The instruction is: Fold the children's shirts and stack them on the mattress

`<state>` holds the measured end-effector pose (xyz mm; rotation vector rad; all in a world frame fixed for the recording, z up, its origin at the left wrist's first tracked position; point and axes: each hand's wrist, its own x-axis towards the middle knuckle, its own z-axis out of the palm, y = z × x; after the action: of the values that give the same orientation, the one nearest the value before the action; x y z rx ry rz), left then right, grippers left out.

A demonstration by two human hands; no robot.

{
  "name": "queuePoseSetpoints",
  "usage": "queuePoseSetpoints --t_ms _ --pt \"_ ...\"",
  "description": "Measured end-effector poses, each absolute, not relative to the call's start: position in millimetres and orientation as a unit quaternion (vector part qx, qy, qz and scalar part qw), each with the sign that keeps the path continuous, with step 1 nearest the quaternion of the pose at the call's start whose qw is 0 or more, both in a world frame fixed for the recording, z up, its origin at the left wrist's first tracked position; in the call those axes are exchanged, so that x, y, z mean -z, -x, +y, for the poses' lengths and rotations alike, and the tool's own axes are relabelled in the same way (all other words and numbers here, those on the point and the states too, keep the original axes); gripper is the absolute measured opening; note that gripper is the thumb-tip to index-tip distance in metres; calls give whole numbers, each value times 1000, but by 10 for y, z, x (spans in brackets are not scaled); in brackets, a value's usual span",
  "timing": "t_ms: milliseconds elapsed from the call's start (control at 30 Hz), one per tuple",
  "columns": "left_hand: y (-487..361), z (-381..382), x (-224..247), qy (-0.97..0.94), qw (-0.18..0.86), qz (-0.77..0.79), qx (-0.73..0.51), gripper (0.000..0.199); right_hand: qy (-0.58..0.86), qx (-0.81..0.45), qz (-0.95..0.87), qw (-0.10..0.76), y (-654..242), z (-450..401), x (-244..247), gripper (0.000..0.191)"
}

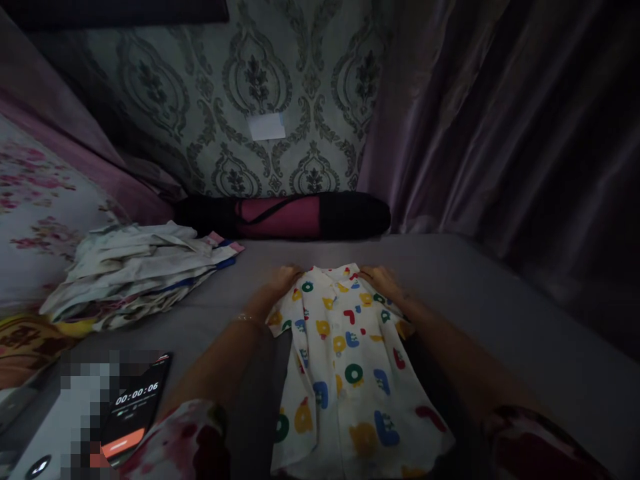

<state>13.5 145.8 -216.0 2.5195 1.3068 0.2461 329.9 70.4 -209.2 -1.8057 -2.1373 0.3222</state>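
A small white cloth shirt with short sleeves, a collar and red, blue, green and yellow shapes (345, 340) is lying in the near middle of a flat grey cloth bed (500, 313). Its collar is pointing to the far side, and its bottom is spreading toward the near side. The person's left hand (287, 277) is touching the shirt at the left shoulder, and the right hand (383, 280) is touching it at the right shoulder. Both hands are blurry and dark, so one cannot tell if the fingers are pinching the cloth or just resting on it.

To the left, a messy heap of pale clothes with bits of pink and blue (145, 267) is sitting on the bed. Nearer on the left, a yellow and brown cloth thing (30, 343) is lying beside the heap. A black phone with white numbers and an orange bar (135, 407) is showing 00:00:06 at the near left. On the far side, a long, round black and dark pink bag (280, 217) is lying by a grey-green wall with curly dark patterns (310, 100). A shiny purple curtain (450, 120) is hanging on the right.
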Motion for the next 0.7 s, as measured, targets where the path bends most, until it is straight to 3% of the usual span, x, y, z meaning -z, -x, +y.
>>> queuePoseSetpoints --t_ms 100,167,333,533,700 --pt "-166 1537 2186 -865 165 464 -93 29 632 -189 -729 186 -3296 824 2177 23" --pt "-219 1572 2196 -829 219 502 -109 35 633 -228 -713 197 -3298 919 2235 19" --pt "-495 1627 2220 -717 360 571 -172 40 643 -248 -693 211 -3282 1108 2327 27" --pt "-656 1637 2327 -726 336 557 -222 16 675 -176 -683 217 -3206 1099 2383 25" --pt "-597 1574 2418 -781 213 516 -281 18 698 -105 -682 192 -3095 994 2331 33"
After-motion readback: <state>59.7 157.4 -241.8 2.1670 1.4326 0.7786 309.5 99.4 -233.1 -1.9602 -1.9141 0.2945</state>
